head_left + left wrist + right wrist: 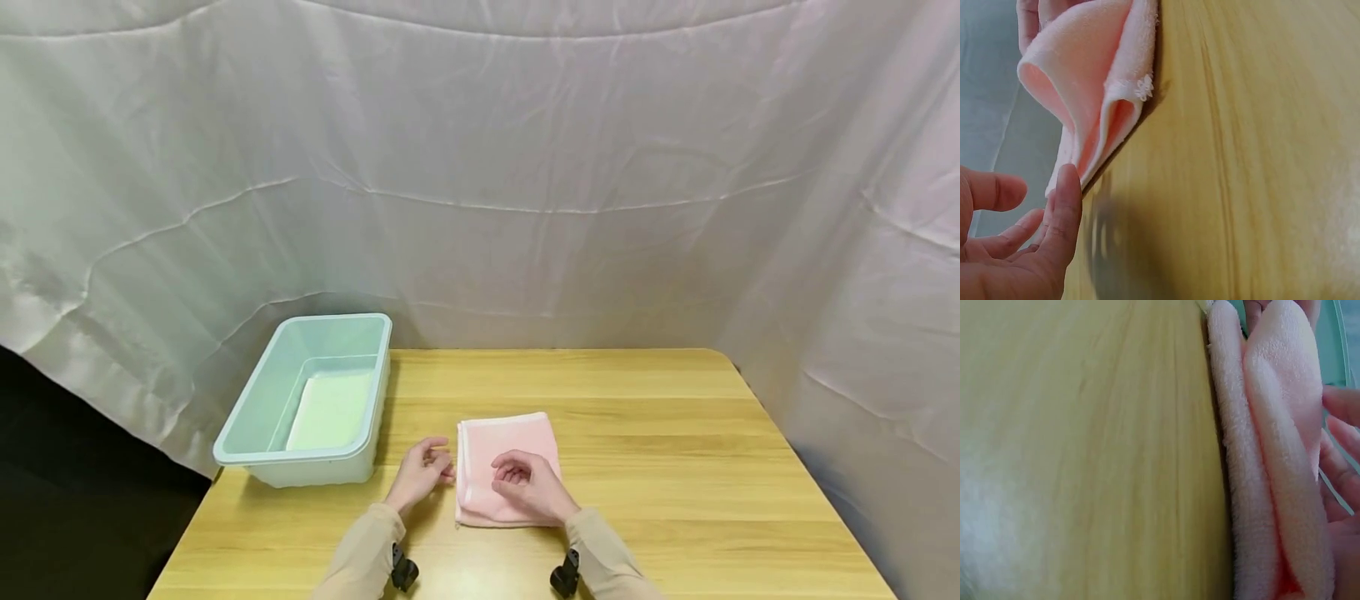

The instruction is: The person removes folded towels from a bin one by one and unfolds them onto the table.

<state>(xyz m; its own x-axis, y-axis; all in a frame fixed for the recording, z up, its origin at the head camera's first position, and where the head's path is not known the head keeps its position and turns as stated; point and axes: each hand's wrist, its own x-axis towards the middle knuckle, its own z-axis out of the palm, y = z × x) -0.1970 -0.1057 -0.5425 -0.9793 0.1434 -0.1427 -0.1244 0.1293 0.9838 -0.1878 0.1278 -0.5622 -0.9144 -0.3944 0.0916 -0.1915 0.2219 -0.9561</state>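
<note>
A pink towel (pixel 510 471) with white edging lies folded into a rough square on the table. At its left edge is my left hand (pixel 423 471), fingers loosely bent and holding nothing. In the left wrist view, a finger of that hand (pixel 1038 240) overlaps the corner of the layered towel (pixel 1088 75); I cannot tell whether it touches. Over the towel's middle hovers my right hand (pixel 528 483), its fingers relaxed and slightly curved with nothing in them. The right wrist view shows the right hand's fingers (pixel 1341 409) beside the thick folds (pixel 1285 456).
A pale green plastic tub (pixel 375 417) stands at the table's left side, with a flat light yellow-green piece (pixel 330 408) on its bottom. The wooden table (pixel 675 467) stretches right of the towel. A grey-white curtain (pixel 510 167) hangs behind and along the sides.
</note>
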